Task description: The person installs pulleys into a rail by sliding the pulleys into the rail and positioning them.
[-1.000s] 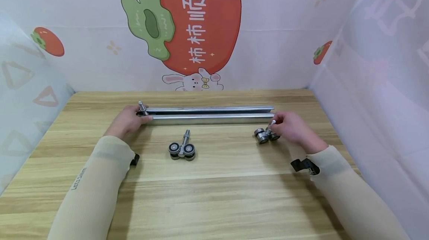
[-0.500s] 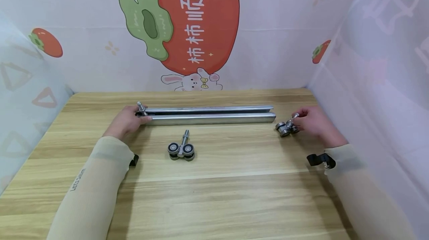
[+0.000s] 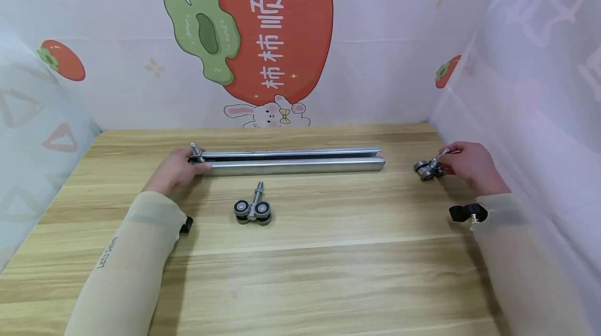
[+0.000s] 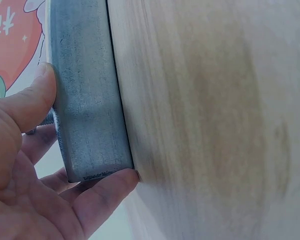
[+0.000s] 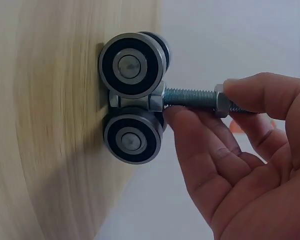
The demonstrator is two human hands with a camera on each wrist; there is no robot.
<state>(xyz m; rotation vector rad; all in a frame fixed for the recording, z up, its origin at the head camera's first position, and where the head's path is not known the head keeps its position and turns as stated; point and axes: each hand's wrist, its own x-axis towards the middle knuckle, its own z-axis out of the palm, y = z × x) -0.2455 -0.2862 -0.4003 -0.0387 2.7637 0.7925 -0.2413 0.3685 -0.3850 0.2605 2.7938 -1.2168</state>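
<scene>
Roller [image 3: 428, 171] pinched in the right hand [image 3: 473, 166] has moved farther right, well apart from the metal rail [image 3: 296, 167] on the bench [image 3: 300, 289], apparently leaving its right end unobstructed; fingers of the left hand [image 3: 173, 170] grip the opposite end.

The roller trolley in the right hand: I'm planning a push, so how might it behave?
The roller trolley would probably roll, as its wheels face the table rim-first. Its mostly metal build suggests something stiff and heavy for its size. A push high on its long bolt could tip it.
</scene>
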